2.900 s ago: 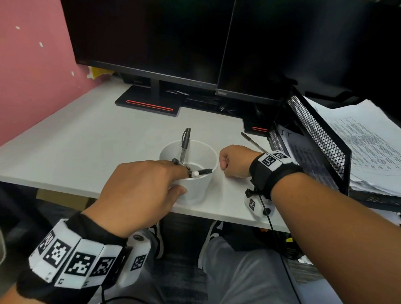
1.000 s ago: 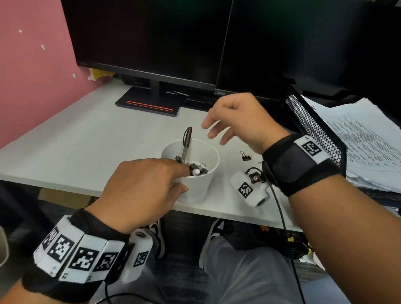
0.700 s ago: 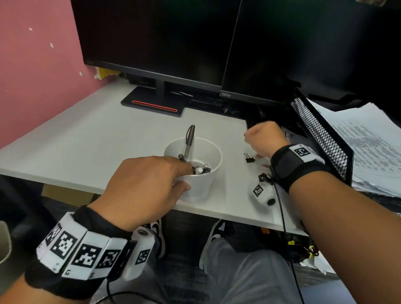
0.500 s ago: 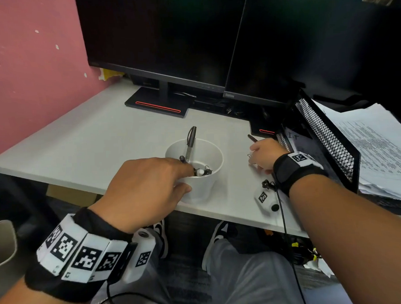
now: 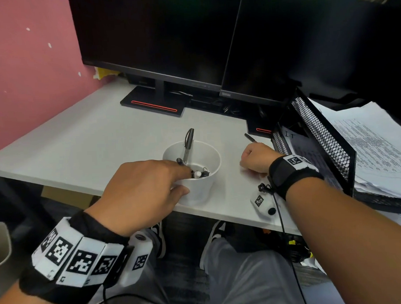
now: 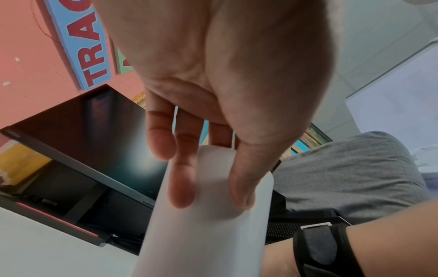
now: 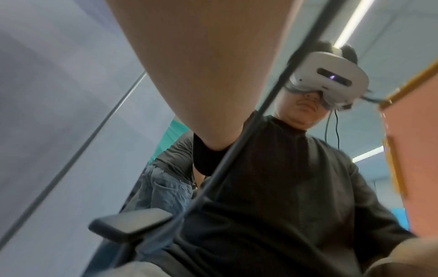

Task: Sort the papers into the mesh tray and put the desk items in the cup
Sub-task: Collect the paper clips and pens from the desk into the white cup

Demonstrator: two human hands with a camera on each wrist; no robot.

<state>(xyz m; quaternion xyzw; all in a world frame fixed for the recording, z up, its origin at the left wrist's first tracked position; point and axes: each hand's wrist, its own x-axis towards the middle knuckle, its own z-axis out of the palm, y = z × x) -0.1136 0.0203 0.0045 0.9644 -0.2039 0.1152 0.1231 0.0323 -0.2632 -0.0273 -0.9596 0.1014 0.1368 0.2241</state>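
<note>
Head view: right hand (image 5: 256, 157) has dropped beside cup (image 5: 197, 188).

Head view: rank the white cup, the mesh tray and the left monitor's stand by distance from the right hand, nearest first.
From the right hand:
1. Mesh tray, just to its right.
2. White cup, to its left, gripped by the left hand.
3. Left monitor's stand, far back left.

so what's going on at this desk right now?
A person is tidying a desk. The left hand grips the white cup, which already holds a marker and small clips. The right hand is curled on the desk around a pen. The papers sit stacked in the mesh tray.
</note>
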